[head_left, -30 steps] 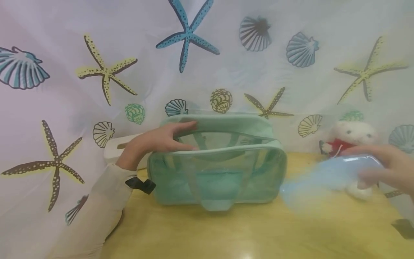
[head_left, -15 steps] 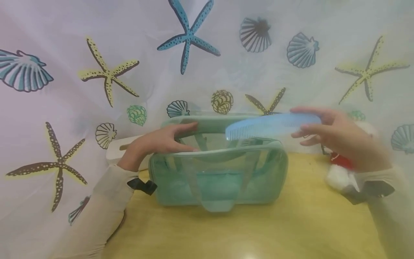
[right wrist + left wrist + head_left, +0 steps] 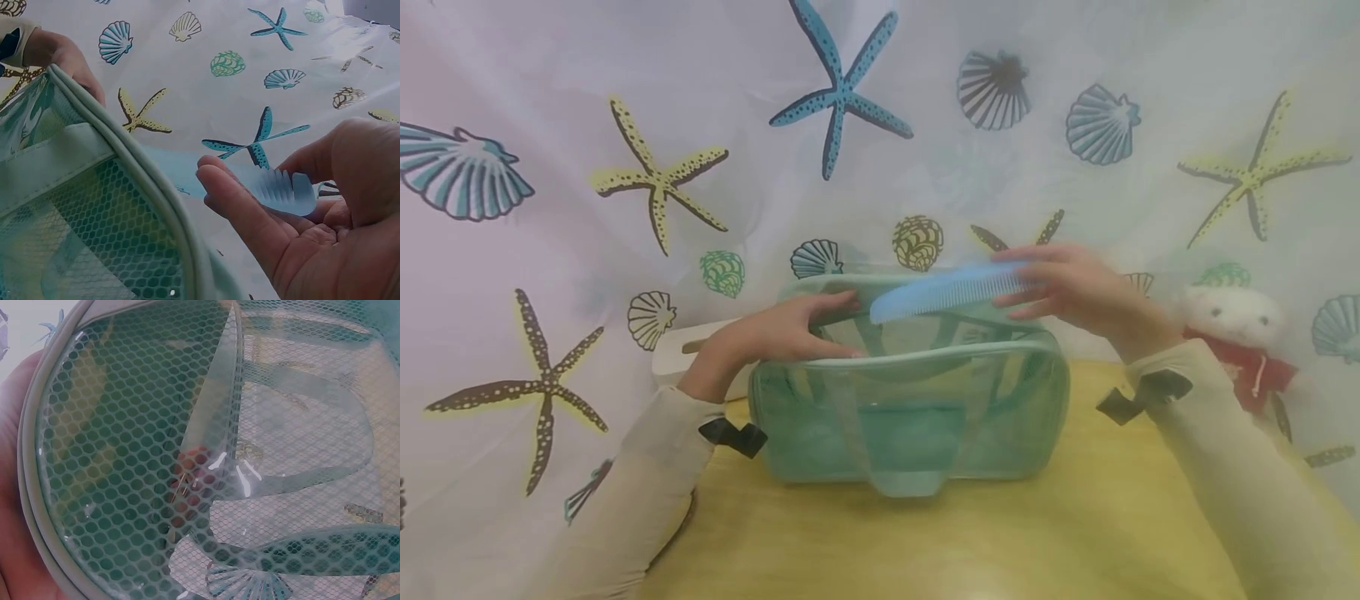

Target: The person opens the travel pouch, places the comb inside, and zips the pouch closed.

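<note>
Right hand [image 3: 1078, 292] pinches a long, light-blue, fine-toothed comb [image 3: 936, 293] over the opening of a translucent green bag [image 3: 910, 425]; across its left end rests the left hand [image 3: 778, 327], thumb and forefinger spread wide.

Could have passed from above through the mouth of the green bag [image 3: 805, 425], between front rim [image 3: 940, 354] and rear rim [image 3: 868, 287]. Met the left hand [image 3: 782, 325] at the left end — spread across the gap there — and, toward the rear and right, the blue comb [image 3: 947, 292] in the right hand [image 3: 1067, 287]. Could have slid low over the table [image 3: 925, 542] as far as the front handle [image 3: 906, 483]. Bumped into the white object [image 3: 673, 348] behind the left wrist, the plush toy [image 3: 1236, 321] beside the right forearm and, behind everything, the patterned curtain [image 3: 760, 192].
</note>
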Action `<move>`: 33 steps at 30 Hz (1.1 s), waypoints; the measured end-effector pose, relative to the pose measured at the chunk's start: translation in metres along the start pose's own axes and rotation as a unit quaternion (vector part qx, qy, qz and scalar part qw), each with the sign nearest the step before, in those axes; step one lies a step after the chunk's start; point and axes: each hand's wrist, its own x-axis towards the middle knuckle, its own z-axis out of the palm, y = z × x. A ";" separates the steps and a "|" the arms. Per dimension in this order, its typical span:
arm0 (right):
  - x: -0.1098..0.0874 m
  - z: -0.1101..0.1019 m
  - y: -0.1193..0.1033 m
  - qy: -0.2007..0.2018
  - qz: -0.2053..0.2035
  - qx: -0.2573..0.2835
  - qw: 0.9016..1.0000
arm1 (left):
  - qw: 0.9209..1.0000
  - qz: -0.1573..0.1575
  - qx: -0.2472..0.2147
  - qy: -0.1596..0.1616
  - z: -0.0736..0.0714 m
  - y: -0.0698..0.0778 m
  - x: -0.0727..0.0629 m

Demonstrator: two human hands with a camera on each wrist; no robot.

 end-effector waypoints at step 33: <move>0.052 0.049 0.015 -0.106 0.122 -0.002 0.987 | 1.000 -0.011 -0.012 0.002 0.003 -0.002 0.002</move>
